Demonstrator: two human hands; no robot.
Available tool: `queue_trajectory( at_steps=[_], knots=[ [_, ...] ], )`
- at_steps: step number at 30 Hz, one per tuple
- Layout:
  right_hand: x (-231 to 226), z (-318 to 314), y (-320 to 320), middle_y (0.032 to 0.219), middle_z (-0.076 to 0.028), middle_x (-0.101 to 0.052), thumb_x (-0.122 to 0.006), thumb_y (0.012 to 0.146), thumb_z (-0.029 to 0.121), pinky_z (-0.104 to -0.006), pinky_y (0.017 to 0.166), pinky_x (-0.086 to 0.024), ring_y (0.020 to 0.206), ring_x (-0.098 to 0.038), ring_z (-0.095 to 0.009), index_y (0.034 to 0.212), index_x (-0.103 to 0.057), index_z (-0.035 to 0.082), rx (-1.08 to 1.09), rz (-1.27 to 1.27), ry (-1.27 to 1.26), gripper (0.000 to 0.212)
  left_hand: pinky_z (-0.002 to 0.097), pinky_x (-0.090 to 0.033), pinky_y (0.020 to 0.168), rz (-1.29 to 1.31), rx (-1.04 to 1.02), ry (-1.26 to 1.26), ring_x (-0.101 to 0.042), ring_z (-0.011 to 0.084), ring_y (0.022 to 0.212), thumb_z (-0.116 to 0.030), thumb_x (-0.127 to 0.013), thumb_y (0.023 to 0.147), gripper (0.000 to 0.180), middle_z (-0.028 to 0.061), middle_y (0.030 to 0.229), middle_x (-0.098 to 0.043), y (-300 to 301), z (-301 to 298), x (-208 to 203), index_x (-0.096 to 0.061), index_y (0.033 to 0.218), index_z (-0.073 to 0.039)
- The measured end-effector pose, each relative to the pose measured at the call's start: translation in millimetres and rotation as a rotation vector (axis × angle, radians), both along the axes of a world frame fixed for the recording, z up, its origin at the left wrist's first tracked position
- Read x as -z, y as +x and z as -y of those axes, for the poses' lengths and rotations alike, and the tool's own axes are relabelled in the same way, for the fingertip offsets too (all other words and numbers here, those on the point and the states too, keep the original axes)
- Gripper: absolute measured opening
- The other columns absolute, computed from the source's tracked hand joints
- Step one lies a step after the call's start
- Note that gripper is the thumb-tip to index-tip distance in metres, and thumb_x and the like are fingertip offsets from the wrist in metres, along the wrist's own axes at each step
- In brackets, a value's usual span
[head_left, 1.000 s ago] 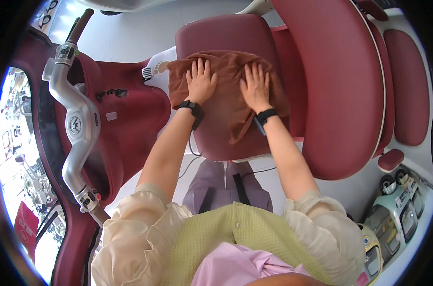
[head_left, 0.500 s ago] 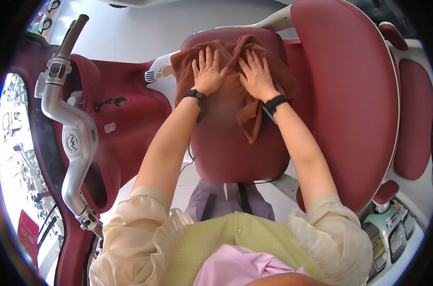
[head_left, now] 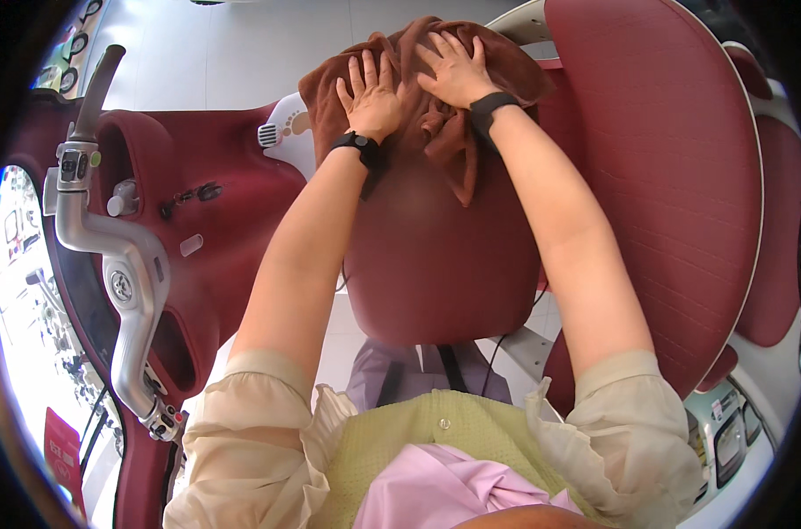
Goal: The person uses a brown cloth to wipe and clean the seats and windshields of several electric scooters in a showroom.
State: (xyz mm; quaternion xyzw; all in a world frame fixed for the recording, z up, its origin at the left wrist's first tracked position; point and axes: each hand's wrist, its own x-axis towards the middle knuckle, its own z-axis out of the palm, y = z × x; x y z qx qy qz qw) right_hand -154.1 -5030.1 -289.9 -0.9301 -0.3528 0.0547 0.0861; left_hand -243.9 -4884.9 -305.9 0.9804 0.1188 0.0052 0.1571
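At left is a silver handlebar [head_left: 123, 282]. The left hand [head_left: 371, 104] lies, fingers spread, on a brown cloth [head_left: 414, 106], which covers the far part of a red seat [head_left: 436, 264]. The right hand [head_left: 460, 75], fingers also spread, lies on this cloth.

A soft reddish-brown cloth [head_left: 413, 119] is spread over the far end of a dark red padded seat [head_left: 440, 256], and its top is bunched up in folds and wrinkles. In its middle a small lump is twisted up, and one pointy corner is left trailing toward the near side. The smooth, round-cornered near part of the seat is left uncovered.
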Motion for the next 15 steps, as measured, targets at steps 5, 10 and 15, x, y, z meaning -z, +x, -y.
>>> queue_trajectory(
  at_steps=[5,10,15],
  knots=[
    [3.9,22.9,-24.5,0.149,-0.006,-0.022,-0.043,0.088,0.045,-0.0682,0.103,-0.003,0.139,-0.013,-0.029,0.14,-0.032,0.024,0.246,0.023,0.038,0.056,0.0574,-0.001,0.107,-0.068,0.001,0.03,-0.001,0.0311,0.14,-0.051,-0.028,0.093,0.064,0.012,0.152,-0.007,1.3,4.3,-10.4,-0.015,0.146,-0.019],
    [2.7,67.5,-54.9,0.149,-0.008,-0.021,-0.043,0.088,0.045,-0.0645,0.103,-0.018,0.137,-0.015,-0.033,0.139,-0.034,0.022,0.373,0.118,0.19,0.056,0.0671,0.003,0.102,-0.145,0.115,0.027,0.005,0.0444,0.137,-0.063,-0.026,0.089,0.07,0.0163,0.152,-0.001,-15.6,48.5,-20.6,-0.014,0.146,-0.024],
    [-2.0,93.1,-106.1,0.142,-0.018,-0.029,-0.046,0.087,0.036,-0.0563,0.095,-0.035,0.124,-0.035,-0.04,0.134,-0.038,0.01,0.579,0.126,0.175,0.054,0.0661,0.007,0.102,-0.038,0.172,-0.044,0.008,0.0426,0.137,-0.063,-0.03,0.087,0.072,0.0149,0.152,-0.003,-46.3,86.5,-16.0,-0.022,0.145,-0.021]
  ],
)
